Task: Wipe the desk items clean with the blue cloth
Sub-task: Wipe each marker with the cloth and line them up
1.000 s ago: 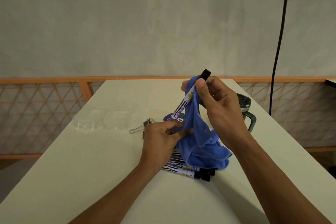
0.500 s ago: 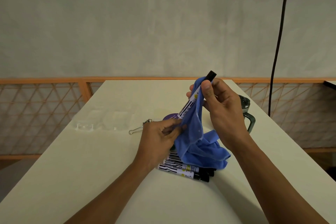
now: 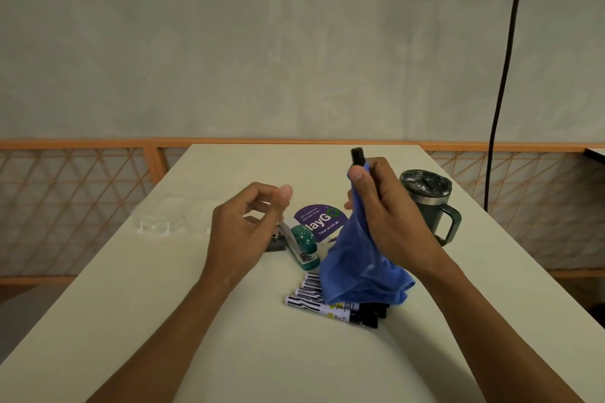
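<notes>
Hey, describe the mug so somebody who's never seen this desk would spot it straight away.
On the pale table, look right, just beyond the right hand holding the blue cloth. The mug stands there: dark green, lidded, with a side handle, the only tall upright thing; the markers lie flat.

An office-like workspace: a pale worktop [image 3: 163, 288] carries markers [image 3: 330, 304], a stapler [image 3: 302, 244] and a lidded mug [image 3: 429, 203] before a plain wall [image 3: 262, 42].
</notes>
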The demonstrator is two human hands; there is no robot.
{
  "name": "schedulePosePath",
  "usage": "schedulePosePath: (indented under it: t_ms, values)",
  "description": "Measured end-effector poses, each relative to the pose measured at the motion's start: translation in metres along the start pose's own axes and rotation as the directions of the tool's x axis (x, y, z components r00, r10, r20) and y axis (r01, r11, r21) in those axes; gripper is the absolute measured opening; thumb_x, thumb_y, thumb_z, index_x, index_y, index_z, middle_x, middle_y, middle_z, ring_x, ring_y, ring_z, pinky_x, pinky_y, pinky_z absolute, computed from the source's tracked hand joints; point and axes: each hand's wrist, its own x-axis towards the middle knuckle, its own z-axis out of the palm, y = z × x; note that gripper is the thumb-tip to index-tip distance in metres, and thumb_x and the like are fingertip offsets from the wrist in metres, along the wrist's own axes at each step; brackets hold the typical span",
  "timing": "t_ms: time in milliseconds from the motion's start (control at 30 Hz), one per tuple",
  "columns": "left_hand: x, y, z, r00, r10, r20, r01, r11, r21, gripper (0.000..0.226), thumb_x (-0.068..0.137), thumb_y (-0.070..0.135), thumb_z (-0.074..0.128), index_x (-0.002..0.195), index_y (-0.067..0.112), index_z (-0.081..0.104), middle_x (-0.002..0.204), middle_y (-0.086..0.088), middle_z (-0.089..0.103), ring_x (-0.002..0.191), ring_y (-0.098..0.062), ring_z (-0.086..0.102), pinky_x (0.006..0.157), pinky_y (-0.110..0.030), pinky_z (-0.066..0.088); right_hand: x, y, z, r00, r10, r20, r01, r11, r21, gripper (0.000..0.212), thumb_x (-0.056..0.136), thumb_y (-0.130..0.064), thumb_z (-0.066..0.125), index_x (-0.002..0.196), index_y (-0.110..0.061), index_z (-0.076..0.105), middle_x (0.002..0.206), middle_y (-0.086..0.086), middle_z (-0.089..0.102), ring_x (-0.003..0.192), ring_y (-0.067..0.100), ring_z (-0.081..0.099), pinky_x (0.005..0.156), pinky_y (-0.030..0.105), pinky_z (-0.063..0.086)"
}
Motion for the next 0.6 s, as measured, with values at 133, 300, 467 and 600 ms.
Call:
schedulePosePath:
  t_ms: [133, 300, 467, 600]
  values:
    - [0.002, 0.007, -0.009, 0.998, 0.027, -0.060, -0.024, 0.999, 0.041, 0.031, 0.104, 0.051, 0.063, 0.091, 0.025, 0.075, 0.091, 0.008, 0.078, 0.079, -0.017, 0.073, 0.066, -0.054, 0.062, -0.003, 0.005, 0.006, 0.993, -0.096, 0.063, 0.107, 0.975, -0.196, 0.026, 0.108, -0.049, 0.053, 0.106, -0.023, 0.056, 0.070, -0.021, 0.051, 0.062, 0.007, 0.044, 0.061, 0.017, 0.036]
    - [0.001, 0.012, -0.009, 0.995, 0.085, -0.046, -0.081, 0.994, 0.076, 0.031, 0.105, 0.052, 0.061, 0.088, 0.030, 0.076, 0.086, 0.009, 0.076, 0.074, -0.020, 0.069, 0.067, -0.051, 0.060, -0.005, 0.012, 0.016, 0.975, -0.196, 0.101, 0.219, 0.920, -0.324, 0.041, 0.097, -0.054, 0.065, 0.117, -0.018, 0.070, 0.102, -0.016, 0.064, 0.088, 0.005, 0.059, 0.078, 0.017, 0.045]
    - [-0.002, 0.010, -0.005, 0.989, 0.147, 0.019, -0.148, 0.983, 0.109, 0.033, 0.103, 0.048, 0.063, 0.085, 0.025, 0.077, 0.080, 0.014, 0.074, 0.072, -0.019, 0.066, 0.057, -0.028, 0.052, -0.004, 0.023, 0.023, 0.960, -0.260, 0.106, 0.281, 0.878, -0.387, 0.044, 0.096, -0.057, 0.065, 0.115, -0.018, 0.072, 0.109, -0.008, 0.068, 0.091, 0.016, 0.065, 0.082, 0.037, 0.054]
    - [-0.004, 0.006, -0.002, 0.980, 0.165, 0.106, -0.180, 0.973, 0.144, 0.035, 0.104, 0.050, 0.063, 0.082, 0.026, 0.077, 0.074, 0.008, 0.073, 0.066, -0.021, 0.063, 0.054, -0.017, 0.041, -0.004, 0.029, 0.027, 0.944, -0.305, 0.124, 0.327, 0.825, -0.462, 0.047, 0.097, -0.060, 0.060, 0.117, -0.018, 0.070, 0.109, -0.007, 0.066, 0.087, 0.016, 0.059, 0.080, 0.031, 0.049]
